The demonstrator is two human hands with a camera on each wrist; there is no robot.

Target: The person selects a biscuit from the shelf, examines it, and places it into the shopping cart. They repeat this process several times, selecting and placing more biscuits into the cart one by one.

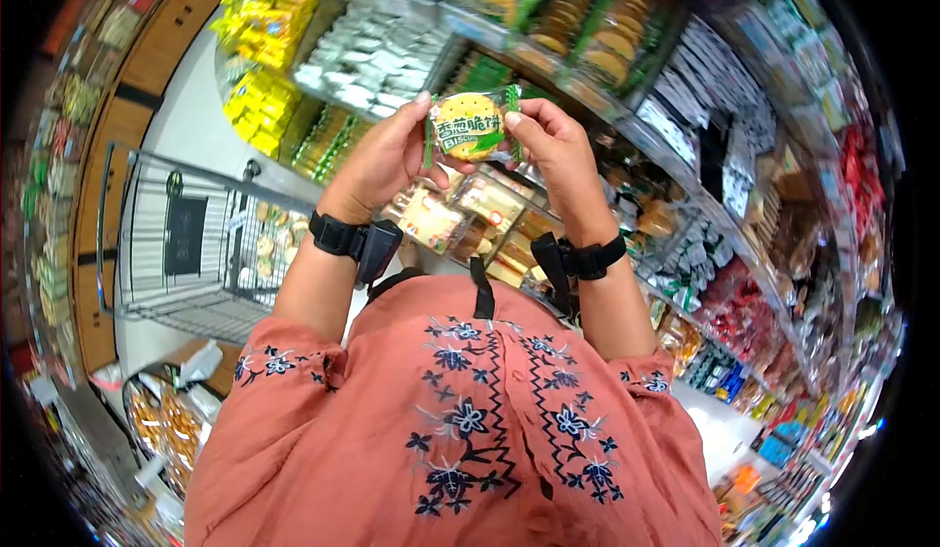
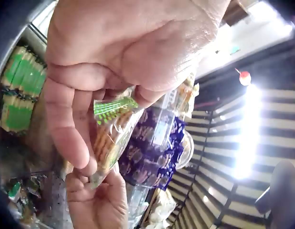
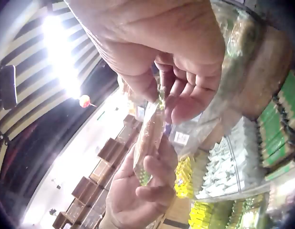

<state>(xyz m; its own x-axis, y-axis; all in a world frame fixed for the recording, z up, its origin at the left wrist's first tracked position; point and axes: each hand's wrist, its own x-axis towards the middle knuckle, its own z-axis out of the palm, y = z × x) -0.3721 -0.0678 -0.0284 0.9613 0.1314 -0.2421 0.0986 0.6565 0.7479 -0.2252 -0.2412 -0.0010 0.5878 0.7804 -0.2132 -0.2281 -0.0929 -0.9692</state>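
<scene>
Stretching its long axis from left hand (image 1: 384, 153) to right hand (image 1: 562, 150), the biscuit packet (image 1: 469, 124) touches both; the right pinches one end, while the left, partly hidden, seems curled round the other.

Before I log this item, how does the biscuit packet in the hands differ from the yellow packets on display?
The biscuit packet is see-through with green ends; the yellow packets look mostly yellow. The biscuit packet is held by the left hand and right hand; the yellow packets sit piled together. The biscuit packet is single; the yellow packets are many. Both look wrapped.
</scene>
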